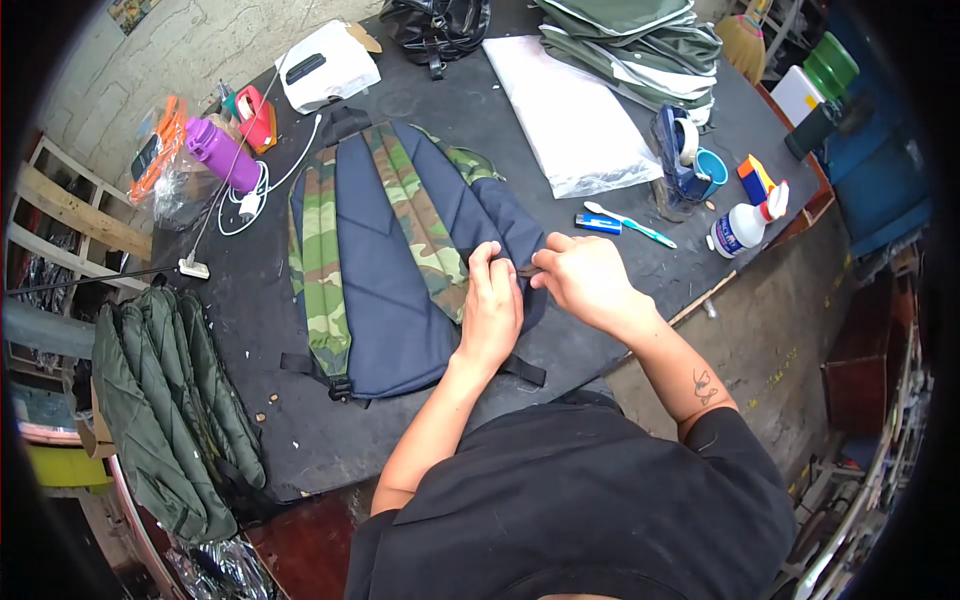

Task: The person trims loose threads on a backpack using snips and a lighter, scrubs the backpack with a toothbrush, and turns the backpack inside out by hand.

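A dark blue backpack (385,290) with camouflage straps lies on the black table, its straps facing up. At its right side, my left hand (491,305) is closed on the backpack's edge, fingers bent. My right hand (582,278) is just to the right, its thumb and fingers pinched at a small dark piece by the same edge. What that piece is, I cannot make out. A strap end (525,370) sticks out below my left hand.
Dark green bags (165,410) hang at the table's left edge. Behind lie a purple bottle (222,155), a white box (327,68) and a plastic-wrapped pack (580,120). To the right are a toothbrush (630,225), a tape dispenser (680,160) and a spray bottle (742,225).
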Tool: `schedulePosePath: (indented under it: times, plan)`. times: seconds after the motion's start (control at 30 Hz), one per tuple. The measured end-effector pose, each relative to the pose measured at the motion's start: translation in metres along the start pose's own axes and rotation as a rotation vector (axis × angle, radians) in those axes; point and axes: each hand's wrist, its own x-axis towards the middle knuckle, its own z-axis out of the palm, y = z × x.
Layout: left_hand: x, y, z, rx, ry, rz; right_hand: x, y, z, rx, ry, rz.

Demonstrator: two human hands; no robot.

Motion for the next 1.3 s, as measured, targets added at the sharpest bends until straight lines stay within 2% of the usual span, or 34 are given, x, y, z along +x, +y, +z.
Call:
schedulePosePath:
  times: [0.2,0.3,0.47,0.6,0.67,0.7,0.77,0.83,0.9,0.97,1.07,1.13,1.2,1.3]
  plan:
    - [0.0,0.002,0.0,0.051,-0.013,0.028,0.01,-0.008,0.0,-0.146,-0.099,-0.109]
    - [0.003,0.001,0.002,0.173,-0.027,0.119,0.012,-0.011,0.001,-0.281,-0.104,-0.193]
    - [0.006,0.0,0.005,0.168,-0.005,0.146,0.012,-0.005,0.009,-0.292,-0.131,-0.208]
    - [0.016,-0.007,-0.004,0.081,-0.047,0.039,0.017,0.009,0.01,-0.186,-0.193,-0.142]
    - [0.033,-0.014,-0.034,0.047,0.123,0.011,0.028,0.023,0.002,0.013,0.063,0.09]
    - [0.04,-0.028,-0.046,0.083,0.137,-0.022,0.033,0.032,0.003,0.014,0.061,0.093]
    - [0.044,-0.061,-0.072,0.246,0.106,-0.052,0.048,0.05,0.01,0.331,0.209,0.294]
    - [0.028,-0.099,-0.072,0.377,0.067,-0.051,0.065,0.066,0.031,0.405,0.194,0.319]
    - [-0.007,-0.125,-0.066,0.272,-0.04,-0.291,0.084,0.078,0.059,0.554,0.158,0.368]
    - [-0.037,-0.108,-0.065,0.359,-0.165,-0.27,0.105,0.084,0.082,0.622,0.169,0.358]
    - [-0.073,-0.068,-0.074,0.336,-0.186,-0.279,0.133,0.087,0.111,0.752,0.17,0.352]
    - [-0.088,-0.046,-0.081,0.376,-0.316,-0.33,0.152,0.085,0.126,0.777,0.095,0.434]
    - [-0.083,-0.041,-0.088,0.372,-0.282,-0.337,0.165,0.079,0.136,0.792,0.053,0.474]
    - [-0.062,-0.029,-0.098,0.349,-0.2,-0.338,0.186,0.071,0.14,1.114,-0.386,0.72]
